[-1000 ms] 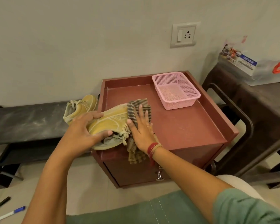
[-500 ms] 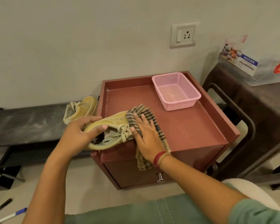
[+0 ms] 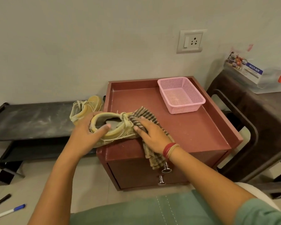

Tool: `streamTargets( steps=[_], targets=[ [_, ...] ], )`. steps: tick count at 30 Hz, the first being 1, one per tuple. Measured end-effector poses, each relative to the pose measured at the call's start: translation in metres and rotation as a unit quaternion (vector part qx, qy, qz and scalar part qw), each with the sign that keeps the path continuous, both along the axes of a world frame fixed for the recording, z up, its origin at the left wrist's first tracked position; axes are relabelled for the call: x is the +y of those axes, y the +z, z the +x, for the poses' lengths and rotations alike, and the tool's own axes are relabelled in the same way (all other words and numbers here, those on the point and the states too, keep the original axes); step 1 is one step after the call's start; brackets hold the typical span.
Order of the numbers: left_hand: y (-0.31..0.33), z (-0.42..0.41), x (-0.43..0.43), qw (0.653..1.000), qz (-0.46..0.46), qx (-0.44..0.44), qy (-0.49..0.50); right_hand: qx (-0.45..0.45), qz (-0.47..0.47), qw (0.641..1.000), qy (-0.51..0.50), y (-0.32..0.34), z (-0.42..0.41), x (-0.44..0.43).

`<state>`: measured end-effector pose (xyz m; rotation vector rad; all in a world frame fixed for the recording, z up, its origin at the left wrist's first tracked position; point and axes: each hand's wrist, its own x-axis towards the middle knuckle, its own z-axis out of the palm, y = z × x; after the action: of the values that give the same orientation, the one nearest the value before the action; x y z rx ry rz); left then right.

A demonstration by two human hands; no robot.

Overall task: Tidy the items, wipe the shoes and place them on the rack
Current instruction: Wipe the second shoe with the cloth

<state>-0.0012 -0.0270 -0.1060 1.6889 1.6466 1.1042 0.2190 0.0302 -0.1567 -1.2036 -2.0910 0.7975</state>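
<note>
Yellow shoe [image 3: 115,135] overhangs the tabletop's [image 3: 193,127] front-left corner. Left hand [image 3: 86,135] grips the heel collar, thumb inside, steadying it. Right hand [image 3: 152,137], fingers flat, presses the striped cloth [image 3: 146,116] over the toe, probably wiping. Second shoe [image 3: 86,109] sits on the rack [image 3: 31,120].

Bare cabinet top [image 3: 193,127] beside pink basket [image 3: 181,95]

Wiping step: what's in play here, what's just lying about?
In play: held shoe, striped cloth, left hand, right hand, second shoe, rack.
Lying about: pink basket, pens, wall socket, Multi-Box pack.
</note>
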Motion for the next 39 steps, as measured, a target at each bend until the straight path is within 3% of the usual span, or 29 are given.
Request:
streamTargets(
  steps=[3, 5, 6, 8, 10, 12, 14, 18, 19, 21, 23, 24, 26, 30, 32, 35, 37, 39],
  targets=[
    [-0.002, -0.002, -0.001, 1.000, -0.015, -0.020, 0.002, -0.170, 0.019, 0.985, -0.011, 0.003, 0.012, 0.016],
    [-0.003, -0.002, 0.000, 0.999, -0.021, -0.037, 0.024, -0.230, 0.014, 0.971, -0.065, 0.000, 0.025, 0.031],
    [-0.004, -0.001, 0.000, 0.998, -0.024, -0.044, 0.037, -0.213, -0.009, 0.972, -0.101, -0.003, 0.030, 0.039],
    [-0.004, 0.000, 0.003, 0.997, -0.026, -0.048, 0.055, -0.084, -0.066, 0.983, -0.147, -0.005, 0.030, 0.046],
    [-0.004, 0.001, 0.004, 0.997, -0.024, -0.040, 0.061, 0.039, -0.087, 0.990, -0.106, -0.001, 0.019, 0.038],
    [-0.004, 0.002, 0.004, 0.997, -0.016, -0.037, 0.064, 0.058, -0.089, 0.994, -0.016, 0.002, 0.010, 0.026],
    [-0.004, 0.003, 0.003, 0.998, -0.011, -0.023, 0.056, -0.026, -0.066, 0.997, 0.012, 0.000, 0.009, 0.024],
    [-0.001, 0.003, 0.001, 1.000, -0.012, -0.004, 0.020, -0.217, -0.003, 0.973, -0.077, -0.005, 0.022, 0.046],
    [-0.001, 0.002, 0.000, 1.000, -0.012, -0.006, 0.011, -0.213, 0.001, 0.971, -0.105, -0.004, 0.023, 0.048],
    [0.000, 0.000, -0.002, 1.000, -0.013, -0.014, -0.006, -0.103, -0.023, 0.988, -0.112, -0.001, 0.017, 0.042],
    [0.001, 0.000, -0.004, 1.000, -0.010, -0.019, -0.016, 0.031, -0.033, 0.998, -0.044, -0.001, 0.008, 0.028],
    [0.002, 0.000, -0.004, 1.000, -0.005, -0.019, -0.019, 0.051, -0.026, 0.998, -0.008, -0.002, 0.006, 0.021],
    [0.003, 0.000, -0.003, 0.999, 0.001, -0.022, -0.023, -0.004, -0.012, 1.000, 0.004, -0.005, 0.009, 0.017],
    [0.002, -0.001, -0.001, 0.999, 0.010, -0.024, -0.027, -0.241, 0.043, 0.963, -0.111, -0.016, 0.025, 0.029],
    [0.001, -0.002, -0.001, 0.999, 0.012, -0.021, -0.028, -0.191, 0.006, 0.970, -0.147, -0.019, 0.020, 0.025],
    [0.001, -0.004, -0.002, 0.999, 0.016, -0.017, -0.036, -0.027, 0.023, 0.996, -0.082, -0.021, 0.002, 0.005],
    [0.000, -0.005, -0.003, 0.999, 0.015, -0.018, -0.045, 0.009, 0.037, 0.999, -0.031, -0.023, -0.005, -0.009],
    [-0.001, -0.003, -0.006, 0.998, 0.006, -0.018, -0.056, -0.004, 0.027, 0.999, -0.043, -0.029, -0.002, -0.009]
  ],
)
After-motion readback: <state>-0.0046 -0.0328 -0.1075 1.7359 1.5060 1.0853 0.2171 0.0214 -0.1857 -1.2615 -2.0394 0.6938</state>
